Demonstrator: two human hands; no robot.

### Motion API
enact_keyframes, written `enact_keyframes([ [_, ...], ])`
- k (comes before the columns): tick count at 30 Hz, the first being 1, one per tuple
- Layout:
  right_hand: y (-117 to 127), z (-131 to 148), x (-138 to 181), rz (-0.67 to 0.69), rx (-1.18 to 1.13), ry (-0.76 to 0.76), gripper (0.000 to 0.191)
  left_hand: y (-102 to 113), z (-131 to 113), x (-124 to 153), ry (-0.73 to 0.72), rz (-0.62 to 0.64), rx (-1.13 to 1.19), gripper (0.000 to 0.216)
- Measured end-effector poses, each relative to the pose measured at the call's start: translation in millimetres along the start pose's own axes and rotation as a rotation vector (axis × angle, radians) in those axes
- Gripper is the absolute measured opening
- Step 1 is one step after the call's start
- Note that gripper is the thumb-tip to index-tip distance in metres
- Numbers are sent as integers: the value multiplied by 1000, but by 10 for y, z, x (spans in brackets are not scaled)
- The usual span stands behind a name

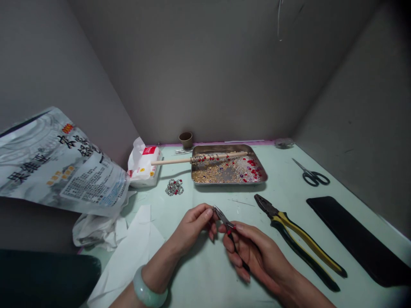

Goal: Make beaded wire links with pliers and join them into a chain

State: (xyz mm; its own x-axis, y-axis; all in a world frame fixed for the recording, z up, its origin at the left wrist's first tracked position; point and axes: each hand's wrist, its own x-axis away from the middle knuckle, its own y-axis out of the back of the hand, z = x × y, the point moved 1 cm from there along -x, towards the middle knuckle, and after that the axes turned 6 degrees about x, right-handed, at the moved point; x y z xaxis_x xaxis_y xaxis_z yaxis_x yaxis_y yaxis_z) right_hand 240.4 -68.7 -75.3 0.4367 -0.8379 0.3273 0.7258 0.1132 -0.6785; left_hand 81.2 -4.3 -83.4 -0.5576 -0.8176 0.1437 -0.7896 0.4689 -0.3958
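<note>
My right hand (248,252) is wrapped round small needle-nose pliers (224,218), whose tips point up and left. Thumb and fingers of my left hand (199,220) are pinched together right at those tips; what they hold, if anything, is too small to make out. Beyond both hands lies a metal tray (229,183) of gold, red, purple and clear beads. A wooden stick (170,161) wound with wire and red beads rests across it. Left of the tray sits a beaded wire piece (174,187). Thin wires (243,202) lie between my hands and the tray.
Large combination pliers (289,226), scissors (310,173) and a black flat case (356,239) lie at right. A tissue pack (144,167), small brown cup (186,140), white paper (128,261) and printed pouch (64,167) are at left. Grey walls enclose the table.
</note>
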Motion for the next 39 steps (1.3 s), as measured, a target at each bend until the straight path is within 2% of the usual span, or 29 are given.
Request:
enact_keyframes([
  [5, 54, 13, -15, 91, -242, -168, 30, -4, -18, 6, -28, 21, 27, 30],
  [10, 50, 10, -23, 137, -307, -193, 34, -22, -46, 5, -29, 24, 56, 29],
  [13, 8, -17, -18, 73, -169, -109, 32, -21, -36, -9, -9, -4, 94, 30],
  [18, -41, -45, 8, -64, 218, 97, 31, -13, -9, -31, 12, -79, 145, 32],
  [24, -5, -89, 12, -141, 575, 141, 34, -29, -3, -28, 43, -93, 86, 32],
  [27, -5, -103, 15, -174, 657, 166, 32, -29, 5, -30, 43, -100, 66, 32],
  [30, -29, -84, 16, -139, 471, 134, 30, -18, 10, -32, 33, -96, 45, 31],
  [35, -25, -22, 11, 11, -104, -53, 29, -12, -5, -28, 6, -46, 95, 31],
  [39, 22, -16, -4, 114, -346, -132, 27, -22, -17, -26, 6, -21, 165, 31],
])
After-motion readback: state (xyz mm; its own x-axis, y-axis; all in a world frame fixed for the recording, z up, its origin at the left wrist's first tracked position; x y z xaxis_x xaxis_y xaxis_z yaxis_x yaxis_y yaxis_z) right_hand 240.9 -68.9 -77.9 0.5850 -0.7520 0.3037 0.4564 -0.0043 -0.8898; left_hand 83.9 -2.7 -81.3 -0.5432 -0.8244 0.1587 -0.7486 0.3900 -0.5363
